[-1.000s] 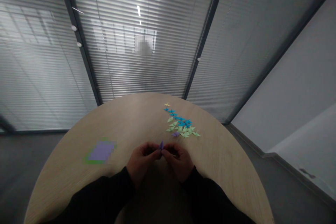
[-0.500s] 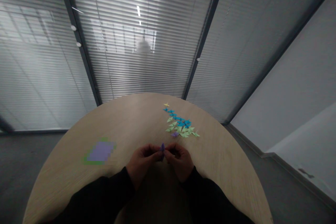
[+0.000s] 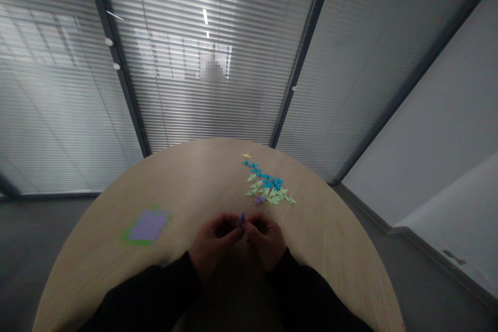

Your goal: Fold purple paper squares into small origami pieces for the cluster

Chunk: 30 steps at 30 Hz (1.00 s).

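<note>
A small purple piece of folded paper (image 3: 241, 219) is pinched between my two hands above the near part of the table. My left hand (image 3: 213, 241) grips it from the left with thumb and fingers closed. From the right, my right hand (image 3: 266, 238) pinches the same paper at its fingertips. Much of the paper is hidden by the fingers. Just beyond the hands lies a purple folded paper figure (image 3: 259, 199), beside several pale green ones (image 3: 274, 194).
Several blue folded figures (image 3: 266, 177) run in a line toward a yellow one (image 3: 246, 155) at the far side. Left on the round wooden table (image 3: 194, 176) lies a blurred purple sheet with green edges (image 3: 148, 225). Blinds and glass panels (image 3: 210, 109) stand behind.
The purple paper has turned slightly between my fingers, and less of it shows below them. Both hands stay in nearly the same place.
</note>
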Each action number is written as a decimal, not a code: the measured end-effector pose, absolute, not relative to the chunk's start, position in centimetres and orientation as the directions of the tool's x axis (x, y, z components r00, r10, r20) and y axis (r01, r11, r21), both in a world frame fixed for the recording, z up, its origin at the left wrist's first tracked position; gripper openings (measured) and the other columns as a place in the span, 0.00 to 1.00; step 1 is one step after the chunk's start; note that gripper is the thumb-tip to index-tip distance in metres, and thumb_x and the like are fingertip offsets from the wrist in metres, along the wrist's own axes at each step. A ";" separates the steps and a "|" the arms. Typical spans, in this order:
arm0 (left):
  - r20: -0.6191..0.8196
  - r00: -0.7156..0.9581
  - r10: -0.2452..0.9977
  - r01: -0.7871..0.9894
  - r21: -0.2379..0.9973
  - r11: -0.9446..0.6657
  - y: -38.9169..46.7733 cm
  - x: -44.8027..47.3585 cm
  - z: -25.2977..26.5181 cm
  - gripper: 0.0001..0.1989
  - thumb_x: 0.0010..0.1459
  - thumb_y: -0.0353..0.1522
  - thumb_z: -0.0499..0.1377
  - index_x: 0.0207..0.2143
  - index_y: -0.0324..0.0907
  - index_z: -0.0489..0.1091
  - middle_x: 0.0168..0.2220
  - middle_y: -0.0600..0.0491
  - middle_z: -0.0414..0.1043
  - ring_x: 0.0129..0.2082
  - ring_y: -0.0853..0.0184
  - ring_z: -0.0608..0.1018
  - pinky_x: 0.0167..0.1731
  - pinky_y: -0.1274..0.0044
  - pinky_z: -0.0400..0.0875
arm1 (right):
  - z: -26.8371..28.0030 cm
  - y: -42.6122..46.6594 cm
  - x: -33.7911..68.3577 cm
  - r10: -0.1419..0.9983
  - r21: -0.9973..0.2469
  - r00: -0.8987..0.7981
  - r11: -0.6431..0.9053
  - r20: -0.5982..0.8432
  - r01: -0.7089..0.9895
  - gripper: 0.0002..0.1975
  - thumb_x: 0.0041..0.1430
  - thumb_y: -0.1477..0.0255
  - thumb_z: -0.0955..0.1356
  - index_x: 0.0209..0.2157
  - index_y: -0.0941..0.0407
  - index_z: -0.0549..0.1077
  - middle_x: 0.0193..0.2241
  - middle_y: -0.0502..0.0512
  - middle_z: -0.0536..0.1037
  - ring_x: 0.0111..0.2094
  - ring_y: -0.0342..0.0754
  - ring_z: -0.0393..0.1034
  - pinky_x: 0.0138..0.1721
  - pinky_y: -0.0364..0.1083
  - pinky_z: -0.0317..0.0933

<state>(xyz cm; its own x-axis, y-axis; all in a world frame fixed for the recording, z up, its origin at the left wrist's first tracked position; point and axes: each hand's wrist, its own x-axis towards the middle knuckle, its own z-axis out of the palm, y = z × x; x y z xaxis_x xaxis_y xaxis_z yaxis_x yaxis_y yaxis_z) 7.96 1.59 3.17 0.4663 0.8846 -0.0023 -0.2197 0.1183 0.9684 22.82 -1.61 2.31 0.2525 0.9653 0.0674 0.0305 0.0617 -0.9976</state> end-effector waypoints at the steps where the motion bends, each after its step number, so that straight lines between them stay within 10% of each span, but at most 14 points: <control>1: -0.005 0.472 0.882 -0.224 0.967 0.126 1.6 7.9 3.2 0.17 0.44 0.41 0.71 0.34 0.40 0.77 0.32 0.50 0.79 0.35 0.62 0.78 0.40 0.72 0.70 | 2.3 -1.6 22.8 0.966 -0.998 0.251 0.061 0.066 0.028 0.15 0.47 0.59 0.72 0.24 0.55 0.70 0.16 0.44 0.69 0.19 0.41 0.63 0.23 0.42 0.59; 11: 0.034 0.531 0.847 -0.259 0.958 0.125 1.5 8.0 3.2 0.15 0.46 0.40 0.71 0.31 0.39 0.75 0.30 0.52 0.77 0.32 0.64 0.77 0.38 0.73 0.69 | 1.9 -1.5 22.9 0.987 -0.992 0.156 0.057 0.039 -0.110 0.13 0.48 0.61 0.72 0.23 0.56 0.69 0.17 0.45 0.69 0.19 0.40 0.61 0.23 0.41 0.55; 30: 0.009 0.442 0.897 -0.101 0.994 0.040 2.0 7.8 2.7 0.15 0.47 0.39 0.68 0.32 0.38 0.75 0.31 0.51 0.77 0.34 0.63 0.76 0.37 0.73 0.68 | 2.5 -1.5 24.0 0.980 -0.982 0.137 0.124 0.143 0.140 0.10 0.47 0.66 0.72 0.32 0.56 0.74 0.26 0.50 0.76 0.27 0.45 0.70 0.30 0.43 0.63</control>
<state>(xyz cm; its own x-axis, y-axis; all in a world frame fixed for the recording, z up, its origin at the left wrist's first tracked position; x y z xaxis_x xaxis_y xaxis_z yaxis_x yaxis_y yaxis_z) 7.80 1.97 2.75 0.4423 0.8968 0.0087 -0.1014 0.0404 0.9940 23.99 -1.55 2.50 0.1368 0.9802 0.1432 0.1398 0.1240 -0.9824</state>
